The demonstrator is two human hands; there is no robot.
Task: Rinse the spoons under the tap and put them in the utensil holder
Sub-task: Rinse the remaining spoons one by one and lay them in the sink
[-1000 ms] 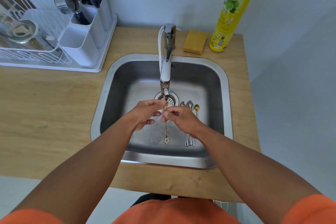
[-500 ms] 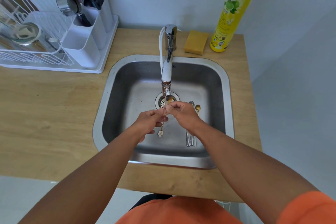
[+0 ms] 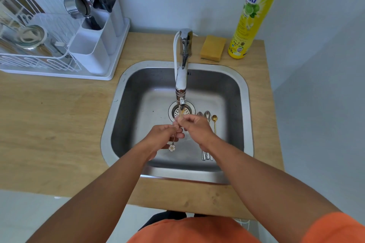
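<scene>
Both hands pinch thin gold spoon w/ white flower charm (image 3: pixel 173 140): left hand (image 3: pixel 165 135) on the stem, right hand (image 3: pixel 194 125) just past it at the bowl end, prob. to rub it under chrome tap (image 3: pixel 181 83); other steel/gold spoons (image 3: pixel 209 134) under right hand.
</scene>
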